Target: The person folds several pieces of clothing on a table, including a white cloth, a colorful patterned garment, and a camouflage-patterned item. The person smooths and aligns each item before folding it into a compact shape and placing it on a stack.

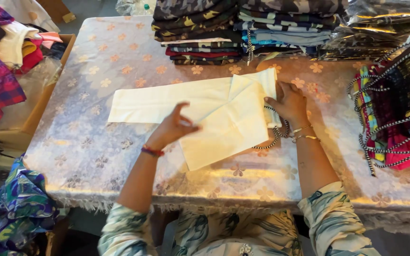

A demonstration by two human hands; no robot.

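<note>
Floral-cloth table [96,142], stacked garments [200,28] behind; right grip [288,102] pressing cream cloth [214,114], left grip [174,127] loose above.

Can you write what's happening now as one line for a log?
left hand: raised over cream garment, fingers loose | right hand: pressing waistband edge, by black-and-white drawstring | table: folded stacks behind

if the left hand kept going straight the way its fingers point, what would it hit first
Probably the right hand. The left hand points right, hovering over the cream garment, whose raised fold may come first; depth is unclear.
</note>
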